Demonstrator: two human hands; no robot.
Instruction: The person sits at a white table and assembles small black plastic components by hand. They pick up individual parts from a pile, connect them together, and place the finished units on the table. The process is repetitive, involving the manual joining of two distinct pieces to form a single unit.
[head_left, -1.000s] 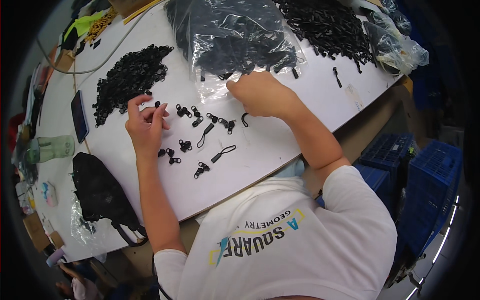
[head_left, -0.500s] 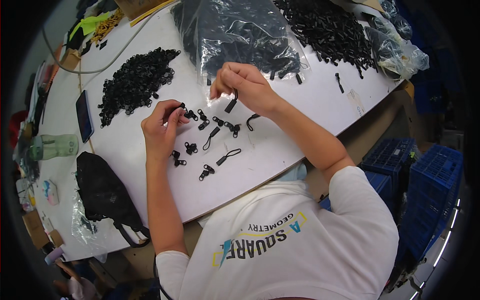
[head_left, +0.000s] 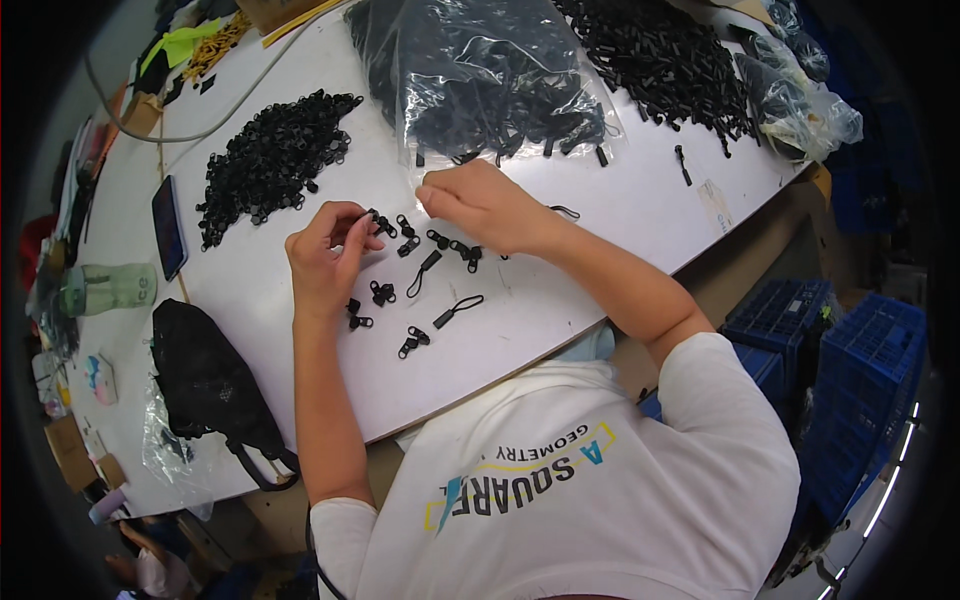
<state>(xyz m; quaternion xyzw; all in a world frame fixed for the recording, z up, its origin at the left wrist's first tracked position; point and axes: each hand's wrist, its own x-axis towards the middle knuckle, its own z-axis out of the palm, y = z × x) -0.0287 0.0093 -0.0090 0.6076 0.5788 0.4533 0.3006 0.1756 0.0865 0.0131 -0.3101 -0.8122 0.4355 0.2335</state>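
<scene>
Our left hand (head_left: 328, 252) has thumb and fingers pinched on a black zipper slider (head_left: 373, 214); loose sliders (head_left: 382, 293) lie at five o'clock from it, cord pulls (head_left: 459, 312) at four. Our right hand (head_left: 480, 205), just short of three o'clock, is curled; we cannot tell what it grips. It has just come lower, its hanging cord gone from sight, so we judge both hands share one spot. A slider heap (head_left: 275, 165) sits at eleven o'clock.

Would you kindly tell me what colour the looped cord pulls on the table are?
The looped cord pulls are black; the head view shows them best.
</scene>
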